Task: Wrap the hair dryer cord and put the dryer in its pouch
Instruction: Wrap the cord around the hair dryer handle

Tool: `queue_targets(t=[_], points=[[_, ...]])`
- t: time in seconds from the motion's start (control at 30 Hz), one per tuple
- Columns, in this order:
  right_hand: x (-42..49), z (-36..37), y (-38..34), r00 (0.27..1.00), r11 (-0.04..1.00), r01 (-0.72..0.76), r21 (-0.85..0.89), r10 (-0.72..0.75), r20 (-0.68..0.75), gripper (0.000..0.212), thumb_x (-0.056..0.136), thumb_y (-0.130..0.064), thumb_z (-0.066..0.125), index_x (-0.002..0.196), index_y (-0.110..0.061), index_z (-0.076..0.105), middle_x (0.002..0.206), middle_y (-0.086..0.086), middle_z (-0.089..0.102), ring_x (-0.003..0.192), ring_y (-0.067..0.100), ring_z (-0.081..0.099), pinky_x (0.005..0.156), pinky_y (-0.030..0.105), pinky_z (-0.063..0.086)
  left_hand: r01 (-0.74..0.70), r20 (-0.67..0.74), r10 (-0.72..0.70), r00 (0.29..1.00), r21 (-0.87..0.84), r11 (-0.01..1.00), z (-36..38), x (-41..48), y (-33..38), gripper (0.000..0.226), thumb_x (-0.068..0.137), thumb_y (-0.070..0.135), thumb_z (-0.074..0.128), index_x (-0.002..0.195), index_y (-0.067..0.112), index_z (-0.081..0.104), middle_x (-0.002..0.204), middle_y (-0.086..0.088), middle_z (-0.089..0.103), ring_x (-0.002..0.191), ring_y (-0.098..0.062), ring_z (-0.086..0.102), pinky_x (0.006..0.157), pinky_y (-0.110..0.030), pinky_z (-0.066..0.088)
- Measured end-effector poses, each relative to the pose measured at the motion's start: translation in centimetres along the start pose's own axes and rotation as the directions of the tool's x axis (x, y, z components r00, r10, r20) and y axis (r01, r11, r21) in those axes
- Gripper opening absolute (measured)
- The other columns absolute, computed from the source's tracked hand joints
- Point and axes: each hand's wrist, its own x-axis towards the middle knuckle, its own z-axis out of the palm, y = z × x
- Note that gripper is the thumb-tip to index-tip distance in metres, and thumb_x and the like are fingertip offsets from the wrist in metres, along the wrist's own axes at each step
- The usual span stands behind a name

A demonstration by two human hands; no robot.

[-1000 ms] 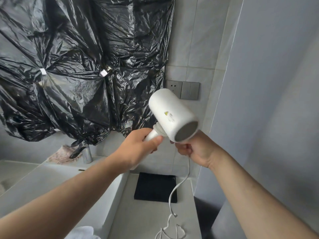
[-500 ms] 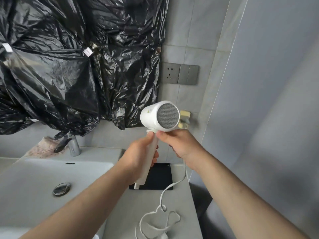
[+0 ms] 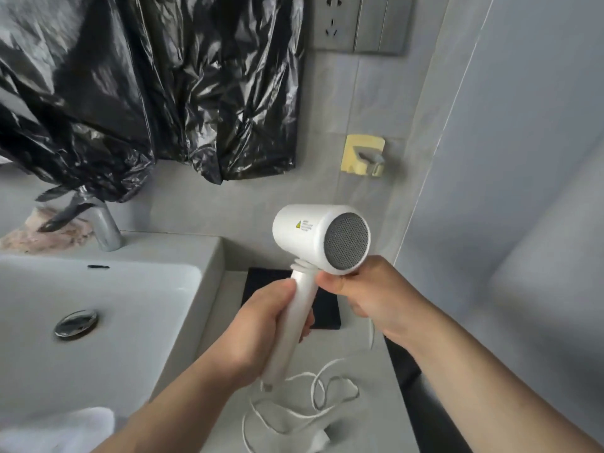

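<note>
The hair dryer [image 3: 318, 238] is held above the table [image 3: 369, 371]; its handle is gripped by the left hand [image 3: 258, 325], its neck pinched by the right hand [image 3: 369, 295]. The loose cord [image 3: 313, 397] could probably tangle when wound.
</note>
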Motion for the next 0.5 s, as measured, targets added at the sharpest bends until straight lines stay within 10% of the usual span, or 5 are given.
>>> queue_targets(t=[0.5], points=[[-7.6, 3.5, 11.4, 0.987, 0.952, 0.162, 0.258, -0.153, -0.056, 0.014, 0.076, -0.028, 0.067, 0.063, -0.023, 0.067, 0.057, -0.005, 0.016, 0.049, 0.01, 0.011, 0.042, 0.022, 0.009, -0.458, -0.026, 0.49, 0.872, 0.314, 0.832, 1.4, -8.3, -9.9, 0.046, 0.071, 0.015, 0.071, 0.1, 0.049, 0.061, 0.094, 0.005, 0.073, 0.075, -0.019, 0.067, 0.069, -0.05, 0.058]])
